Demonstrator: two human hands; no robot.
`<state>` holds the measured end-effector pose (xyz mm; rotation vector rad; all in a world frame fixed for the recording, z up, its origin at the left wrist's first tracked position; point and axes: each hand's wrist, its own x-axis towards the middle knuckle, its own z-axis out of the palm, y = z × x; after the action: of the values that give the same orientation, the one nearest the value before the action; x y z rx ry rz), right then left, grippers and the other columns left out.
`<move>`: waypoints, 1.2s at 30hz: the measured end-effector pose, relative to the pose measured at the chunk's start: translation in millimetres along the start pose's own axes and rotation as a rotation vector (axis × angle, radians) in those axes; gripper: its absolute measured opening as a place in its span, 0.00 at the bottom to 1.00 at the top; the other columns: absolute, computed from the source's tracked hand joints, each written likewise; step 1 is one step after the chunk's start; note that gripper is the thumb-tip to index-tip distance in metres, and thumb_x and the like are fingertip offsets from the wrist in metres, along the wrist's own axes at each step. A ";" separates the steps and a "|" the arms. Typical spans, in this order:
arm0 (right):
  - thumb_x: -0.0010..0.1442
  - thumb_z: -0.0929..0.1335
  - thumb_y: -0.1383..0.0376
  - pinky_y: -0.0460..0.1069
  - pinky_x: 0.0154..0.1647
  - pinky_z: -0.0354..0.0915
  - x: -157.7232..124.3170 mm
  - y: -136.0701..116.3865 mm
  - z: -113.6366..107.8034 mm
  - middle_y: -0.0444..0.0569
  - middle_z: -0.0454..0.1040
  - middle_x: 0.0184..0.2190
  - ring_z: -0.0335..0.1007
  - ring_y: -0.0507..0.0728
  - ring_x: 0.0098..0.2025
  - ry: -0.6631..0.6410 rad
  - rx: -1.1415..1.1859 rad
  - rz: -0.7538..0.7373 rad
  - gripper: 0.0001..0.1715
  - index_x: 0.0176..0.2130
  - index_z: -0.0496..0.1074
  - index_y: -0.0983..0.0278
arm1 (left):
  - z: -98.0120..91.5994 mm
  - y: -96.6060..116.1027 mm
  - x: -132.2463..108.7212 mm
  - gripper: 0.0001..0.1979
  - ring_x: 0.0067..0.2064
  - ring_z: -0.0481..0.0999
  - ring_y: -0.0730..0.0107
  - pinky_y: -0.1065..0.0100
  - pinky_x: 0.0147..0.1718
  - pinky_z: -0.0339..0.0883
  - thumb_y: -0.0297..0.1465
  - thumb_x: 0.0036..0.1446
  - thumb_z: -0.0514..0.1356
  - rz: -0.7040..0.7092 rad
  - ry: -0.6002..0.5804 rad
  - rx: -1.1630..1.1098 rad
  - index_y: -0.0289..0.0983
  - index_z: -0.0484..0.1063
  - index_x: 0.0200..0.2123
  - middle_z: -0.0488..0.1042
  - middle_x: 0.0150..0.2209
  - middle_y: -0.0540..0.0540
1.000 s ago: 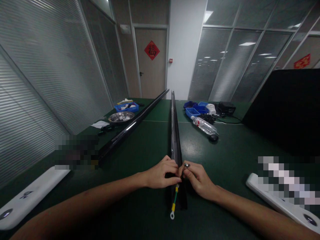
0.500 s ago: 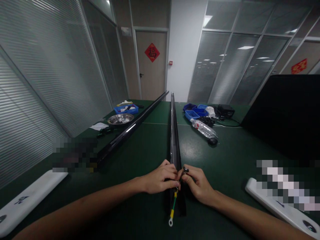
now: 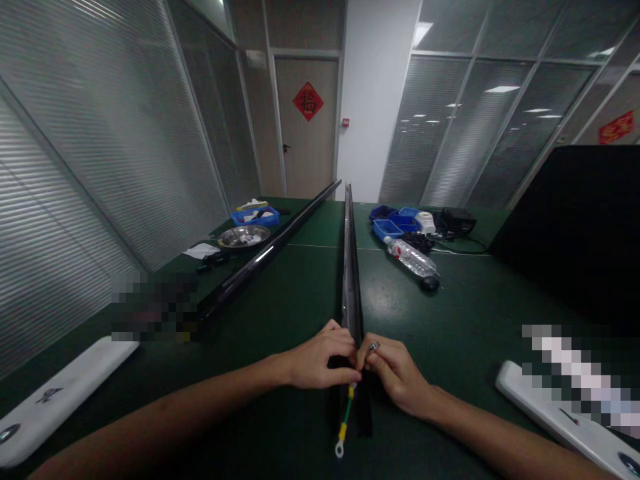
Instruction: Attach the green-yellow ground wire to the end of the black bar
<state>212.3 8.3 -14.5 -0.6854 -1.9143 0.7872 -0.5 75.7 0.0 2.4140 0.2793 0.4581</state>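
Observation:
My left hand [image 3: 323, 357] lies across the near part of a long, dark metal channel [image 3: 352, 300], its fingers curled over it. Its thumb presses at the upper end of a short green-yellow grounding wire [image 3: 347, 415]. The wire's bare ring terminal [image 3: 339, 449] points toward me. Close beside it, my right hand [image 3: 395, 370] is closed in a pinch at the channel's right side, fingertips almost touching the left hand. A small shiny metal piece [image 3: 374, 347] shows at its index finger; its kind is unclear. The fingers hide the wire's upper end.
A second dark rail [image 3: 260, 257] runs diagonally on the left. Beyond it are a steel bowl [image 3: 244, 237] and a blue tray [image 3: 256, 216]. On the right lie a plastic bottle [image 3: 411, 257], blue bins [image 3: 387, 229] and a black panel [image 3: 575, 227]. White devices [image 3: 65, 400] flank me.
My right hand has turned and lowered slightly, so the shiny metal piece sits flatter against its index finger. My left hand stays at the channel, and the view has shifted a little.

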 end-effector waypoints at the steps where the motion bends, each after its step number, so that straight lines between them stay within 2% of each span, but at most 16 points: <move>1: 0.78 0.58 0.55 0.49 0.38 0.65 0.0 0.3 -0.1 0.49 0.73 0.32 0.71 0.56 0.34 -0.009 0.001 0.002 0.25 0.36 0.74 0.63 | 0.2 -0.4 -0.1 0.12 0.46 0.73 0.64 0.61 0.51 0.54 0.40 0.68 0.62 0.004 -0.001 0.000 0.38 0.74 0.37 0.79 0.39 0.49; 9: 0.78 0.59 0.54 0.49 0.36 0.64 1.0 -1.0 -1.1 0.48 0.72 0.30 0.70 0.55 0.32 0.017 -0.031 0.013 0.26 0.35 0.74 0.63 | -0.2 0.7 0.7 0.13 0.47 0.73 0.64 0.61 0.52 0.54 0.40 0.70 0.60 0.005 0.003 -0.005 0.38 0.75 0.35 0.80 0.41 0.48; 17: 0.78 0.60 0.56 0.49 0.38 0.65 2.5 -3.7 -1.7 0.48 0.75 0.31 0.72 0.56 0.34 0.028 -0.042 -0.024 0.24 0.37 0.77 0.63 | -1.6 1.5 0.5 0.11 0.50 0.73 0.63 0.60 0.52 0.52 0.37 0.72 0.58 0.018 -0.034 0.004 0.41 0.78 0.40 0.80 0.42 0.48; 23: 0.78 0.60 0.55 0.48 0.36 0.64 1.5 -3.0 -1.1 0.48 0.73 0.31 0.70 0.55 0.33 0.080 -0.035 -0.025 0.25 0.36 0.76 0.64 | -1.6 3.1 1.3 0.12 0.46 0.74 0.65 0.61 0.51 0.53 0.39 0.70 0.60 -0.003 0.003 0.005 0.38 0.75 0.37 0.78 0.38 0.49; 36: 0.78 0.59 0.54 0.50 0.38 0.65 1.8 -0.4 -0.9 0.49 0.72 0.32 0.70 0.56 0.34 0.018 -0.001 -0.024 0.27 0.36 0.77 0.63 | 0.4 2.3 2.0 0.09 0.44 0.73 0.65 0.62 0.50 0.54 0.37 0.67 0.62 -0.007 0.016 0.040 0.38 0.72 0.36 0.77 0.38 0.50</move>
<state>212.3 9.5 -12.8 -0.6667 -1.9040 0.7624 1.7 74.3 1.7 2.4481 0.3068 0.4729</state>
